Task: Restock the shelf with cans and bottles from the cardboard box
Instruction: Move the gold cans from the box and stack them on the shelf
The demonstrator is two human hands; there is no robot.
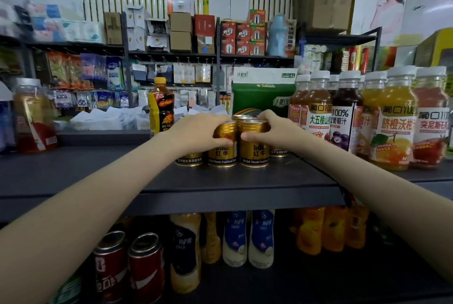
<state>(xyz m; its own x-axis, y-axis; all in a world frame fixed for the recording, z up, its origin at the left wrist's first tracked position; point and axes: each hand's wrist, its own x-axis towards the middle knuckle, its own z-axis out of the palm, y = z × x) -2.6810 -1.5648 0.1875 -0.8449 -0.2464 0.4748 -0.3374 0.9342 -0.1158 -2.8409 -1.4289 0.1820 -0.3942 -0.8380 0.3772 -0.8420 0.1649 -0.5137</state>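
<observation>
Shelving of dark metal stands before the person, and its upper board carries the drinks. Behind the cans a green pack of tissue paper stands upright. To the right of it is a row of juice bottles with white caps — amber, dark purple, orange and red ones, standing close together. On the left side of the pack stands one Hi-Tiger bottle with a yellow cap. Far at the left edge is one more bottle, too blurred to read its label.

On the lower board I see pale milk-drink bottles with blue labels, and orange drink bottles to the right of them. Two red cola cans stand at the left, just beside the left forearm.

The gold Red Bull cans stand upright in a tight group in the middle of the upper board, between the Hi-Tiger bottle and the juice bottles. Both bare arms reach over the board's edge to this group. The left hand holds the left front can: the fingers lie over its top and the thumb is across its side. The right hand grips the right front can in the same way — fingers curled over the rim, thumb pressed on the front. Both these cans rest on the board, just beside each other.
</observation>
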